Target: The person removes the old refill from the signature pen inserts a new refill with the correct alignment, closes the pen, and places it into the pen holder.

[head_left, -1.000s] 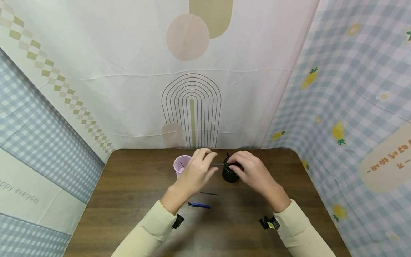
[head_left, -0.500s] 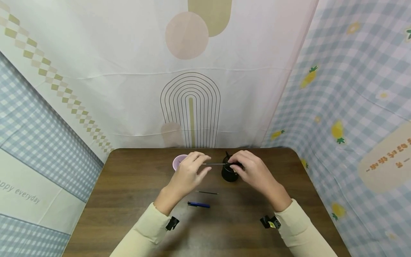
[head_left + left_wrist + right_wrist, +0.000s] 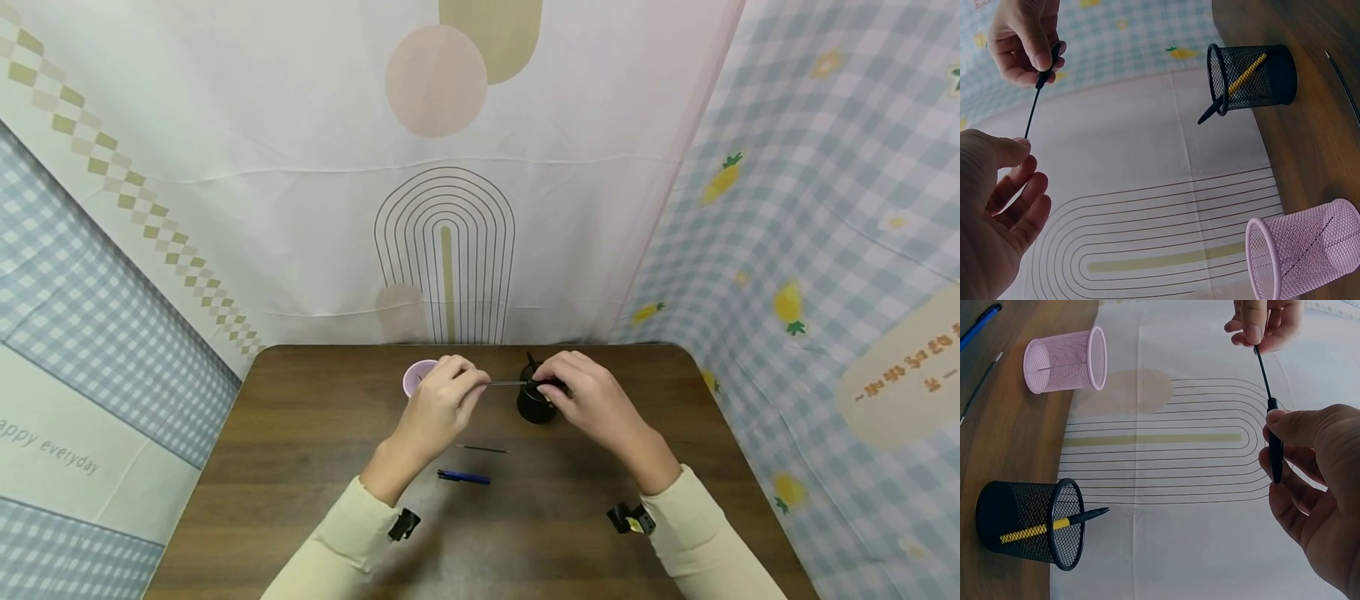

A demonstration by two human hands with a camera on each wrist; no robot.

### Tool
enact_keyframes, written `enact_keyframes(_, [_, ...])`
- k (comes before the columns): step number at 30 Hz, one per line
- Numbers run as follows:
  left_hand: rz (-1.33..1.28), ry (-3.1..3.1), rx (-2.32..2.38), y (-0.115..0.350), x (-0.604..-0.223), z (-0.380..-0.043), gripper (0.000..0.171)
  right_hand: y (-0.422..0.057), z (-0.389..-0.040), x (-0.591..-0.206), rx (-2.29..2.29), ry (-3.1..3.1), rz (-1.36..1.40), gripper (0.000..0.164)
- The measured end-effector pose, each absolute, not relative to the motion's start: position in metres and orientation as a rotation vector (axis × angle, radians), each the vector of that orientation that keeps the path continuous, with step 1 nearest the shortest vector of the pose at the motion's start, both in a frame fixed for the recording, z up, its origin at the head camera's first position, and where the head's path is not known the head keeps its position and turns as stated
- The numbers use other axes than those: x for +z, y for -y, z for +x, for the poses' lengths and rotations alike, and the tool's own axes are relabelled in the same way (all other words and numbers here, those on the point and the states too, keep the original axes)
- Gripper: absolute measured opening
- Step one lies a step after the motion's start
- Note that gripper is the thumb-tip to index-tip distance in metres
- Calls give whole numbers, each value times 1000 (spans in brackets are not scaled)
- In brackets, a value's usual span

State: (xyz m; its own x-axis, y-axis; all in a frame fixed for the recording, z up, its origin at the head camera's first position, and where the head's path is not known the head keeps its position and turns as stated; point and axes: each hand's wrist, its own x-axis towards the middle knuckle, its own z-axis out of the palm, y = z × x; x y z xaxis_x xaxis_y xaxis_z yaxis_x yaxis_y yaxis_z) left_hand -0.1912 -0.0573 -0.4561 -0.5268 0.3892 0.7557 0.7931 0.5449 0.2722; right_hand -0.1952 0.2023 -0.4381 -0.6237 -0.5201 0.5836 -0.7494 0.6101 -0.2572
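My right hand (image 3: pixel 588 396) holds a black pen barrel (image 3: pixel 1275 450) between thumb and fingers. A thin dark refill (image 3: pixel 1032 115) sticks out of the barrel's end, and my left hand (image 3: pixel 442 400) pinches its far end between thumb and index finger. Both hands are raised above the table's far half. Below the right hand stands a black mesh pen cup (image 3: pixel 536 408) with a yellow-and-black pen (image 3: pixel 1035 532) leaning in it. Partly hidden behind the left hand is a pink mesh cup (image 3: pixel 1060 362), with a thin dark stick showing inside.
On the brown wooden table (image 3: pixel 300 500) a loose dark refill (image 3: pixel 486 450) lies in front of the cups. Nearer to me is a blue pen (image 3: pixel 465 477). A patterned cloth (image 3: pixel 322 250) hangs behind the table's far edge.
My left hand first moved left along the refill with its fingers apart, and its thumb and finger have now closed on the refill's end. The right hand has hardly moved.
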Motion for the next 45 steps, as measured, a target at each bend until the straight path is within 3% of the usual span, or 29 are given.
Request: enact_keyframes(45, [-974, 2226, -664, 42, -447, -190, 6, -196, -195, -444, 717, 2353, 1048, 24])
